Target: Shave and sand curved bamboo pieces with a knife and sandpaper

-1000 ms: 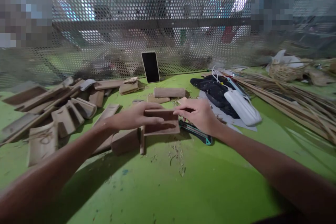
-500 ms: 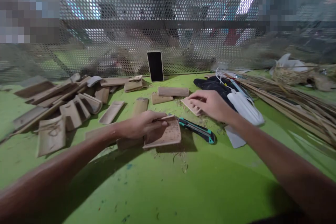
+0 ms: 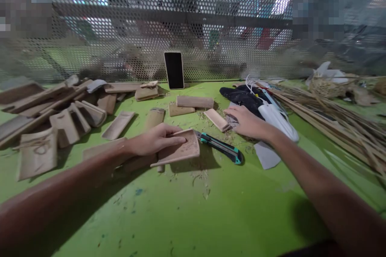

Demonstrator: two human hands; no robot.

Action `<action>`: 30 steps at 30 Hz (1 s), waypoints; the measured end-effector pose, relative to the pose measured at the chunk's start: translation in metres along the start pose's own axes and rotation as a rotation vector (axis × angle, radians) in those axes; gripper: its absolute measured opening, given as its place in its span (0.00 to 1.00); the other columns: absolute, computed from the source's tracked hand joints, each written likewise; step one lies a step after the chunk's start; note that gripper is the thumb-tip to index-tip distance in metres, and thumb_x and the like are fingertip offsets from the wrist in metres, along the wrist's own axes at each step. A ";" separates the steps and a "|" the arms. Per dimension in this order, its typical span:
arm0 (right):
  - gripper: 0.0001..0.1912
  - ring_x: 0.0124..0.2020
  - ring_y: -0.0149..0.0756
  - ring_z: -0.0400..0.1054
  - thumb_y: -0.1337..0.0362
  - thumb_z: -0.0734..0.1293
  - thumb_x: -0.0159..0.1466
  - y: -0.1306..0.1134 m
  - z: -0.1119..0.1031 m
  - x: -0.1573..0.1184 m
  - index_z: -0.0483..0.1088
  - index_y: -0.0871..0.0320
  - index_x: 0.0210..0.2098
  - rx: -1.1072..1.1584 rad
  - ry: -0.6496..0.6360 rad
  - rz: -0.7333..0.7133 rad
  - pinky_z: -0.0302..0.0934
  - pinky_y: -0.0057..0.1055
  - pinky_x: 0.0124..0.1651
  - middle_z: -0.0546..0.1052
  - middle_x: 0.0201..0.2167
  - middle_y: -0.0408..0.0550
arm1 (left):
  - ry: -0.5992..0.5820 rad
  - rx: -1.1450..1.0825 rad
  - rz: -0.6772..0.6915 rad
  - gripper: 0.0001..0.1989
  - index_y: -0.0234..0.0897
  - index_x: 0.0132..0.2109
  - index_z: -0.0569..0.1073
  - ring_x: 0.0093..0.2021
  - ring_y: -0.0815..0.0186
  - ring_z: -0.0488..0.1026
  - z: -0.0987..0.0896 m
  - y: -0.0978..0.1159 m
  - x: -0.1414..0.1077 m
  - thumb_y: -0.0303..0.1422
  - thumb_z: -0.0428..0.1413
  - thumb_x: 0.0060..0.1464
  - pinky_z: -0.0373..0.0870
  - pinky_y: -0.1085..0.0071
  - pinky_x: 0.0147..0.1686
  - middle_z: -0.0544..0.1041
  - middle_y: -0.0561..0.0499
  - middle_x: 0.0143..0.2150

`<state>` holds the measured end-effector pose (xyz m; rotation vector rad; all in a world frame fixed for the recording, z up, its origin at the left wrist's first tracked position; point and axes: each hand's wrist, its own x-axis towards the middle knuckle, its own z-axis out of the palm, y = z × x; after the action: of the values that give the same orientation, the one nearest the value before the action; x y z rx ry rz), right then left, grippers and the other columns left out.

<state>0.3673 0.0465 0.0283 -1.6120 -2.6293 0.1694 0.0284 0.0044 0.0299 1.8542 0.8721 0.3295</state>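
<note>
Head view: I have the left hand (image 3: 157,141) clamped on a curved wooden piece (image 3: 187,149) beside the cutter (image 3: 222,148); a slack thumb could drop it there. I cannot tell whether the right hand (image 3: 249,123), near a short slat (image 3: 216,119), grips anything.

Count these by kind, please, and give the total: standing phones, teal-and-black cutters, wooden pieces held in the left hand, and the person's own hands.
Standing phone: 1
Teal-and-black cutter: 1
Wooden piece held in the left hand: 1
Own hands, the left hand and the right hand: 2
Total: 5
</note>
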 end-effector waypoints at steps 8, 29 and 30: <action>0.31 0.62 0.59 0.62 0.68 0.63 0.61 0.006 0.000 0.003 0.67 0.65 0.65 -0.117 -0.009 0.095 0.59 0.50 0.64 0.69 0.64 0.65 | 0.077 -0.053 -0.015 0.19 0.34 0.42 0.80 0.27 0.69 0.65 -0.002 -0.004 -0.003 0.46 0.56 0.63 0.58 0.74 0.25 0.75 0.52 0.29; 0.17 0.39 0.47 0.76 0.56 0.68 0.60 0.012 -0.033 -0.007 0.77 0.59 0.43 0.123 0.179 0.286 0.69 0.41 0.42 0.82 0.39 0.55 | 0.045 0.089 0.028 0.19 0.33 0.43 0.79 0.32 0.67 0.71 -0.002 -0.004 -0.002 0.46 0.54 0.65 0.65 0.75 0.29 0.77 0.51 0.34; 0.15 0.38 0.47 0.76 0.57 0.67 0.59 0.015 -0.041 -0.015 0.78 0.57 0.42 0.078 0.055 0.252 0.68 0.39 0.41 0.82 0.39 0.54 | 0.044 0.102 0.031 0.19 0.33 0.42 0.79 0.32 0.67 0.70 -0.001 -0.004 -0.002 0.46 0.54 0.65 0.65 0.74 0.29 0.77 0.51 0.34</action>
<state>0.3916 0.0421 0.0674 -1.8865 -2.3416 0.2316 0.0244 0.0048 0.0269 1.9629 0.9055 0.3518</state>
